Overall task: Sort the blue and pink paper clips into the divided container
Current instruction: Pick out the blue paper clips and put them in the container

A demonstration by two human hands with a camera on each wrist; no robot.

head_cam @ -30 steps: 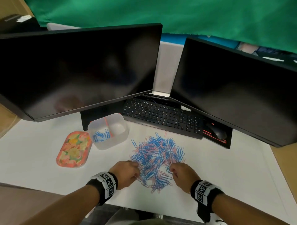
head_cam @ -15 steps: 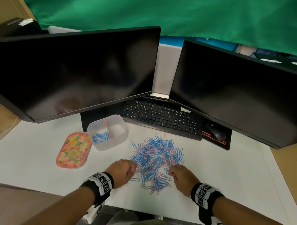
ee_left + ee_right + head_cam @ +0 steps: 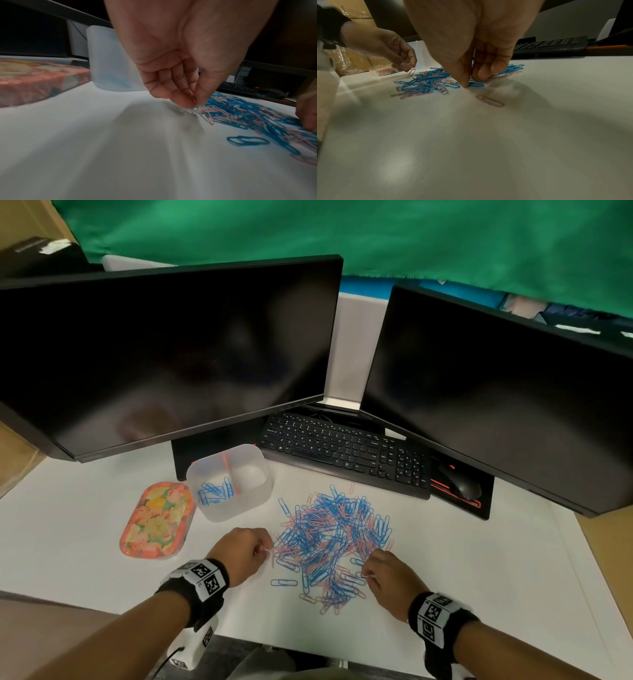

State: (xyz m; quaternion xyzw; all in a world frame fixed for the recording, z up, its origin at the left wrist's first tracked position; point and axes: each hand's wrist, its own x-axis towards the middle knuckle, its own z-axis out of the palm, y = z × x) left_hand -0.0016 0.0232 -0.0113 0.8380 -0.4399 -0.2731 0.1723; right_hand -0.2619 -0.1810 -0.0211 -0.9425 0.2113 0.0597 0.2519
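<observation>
A heap of blue and pink paper clips [image 3: 332, 539] lies on the white desk. Behind it to the left stands the translucent divided container [image 3: 219, 513] with a pink divider [image 3: 230, 474]; several blue clips [image 3: 215, 491] lie in its left compartment, and the right one looks bare. My left hand [image 3: 265, 547] is at the heap's left edge and pinches a pink clip [image 3: 411, 71] between thumb and fingers [image 3: 197, 103]. My right hand [image 3: 366, 573] is at the heap's near right edge, its thumb and forefinger [image 3: 471, 81] pinching down at a blue clip [image 3: 476, 85].
A floral tin [image 3: 156, 522] lies left of the container. A black keyboard [image 3: 342, 453] and a mouse [image 3: 462, 486] sit behind the heap under two dark monitors [image 3: 164, 354]. One blue clip [image 3: 283, 582] and one pink clip [image 3: 489, 101] lie loose near the heap.
My left hand has drawn a little back to the left out of the heap, with a pink clip in its fingers. My right hand stays at the heap's near edge.
</observation>
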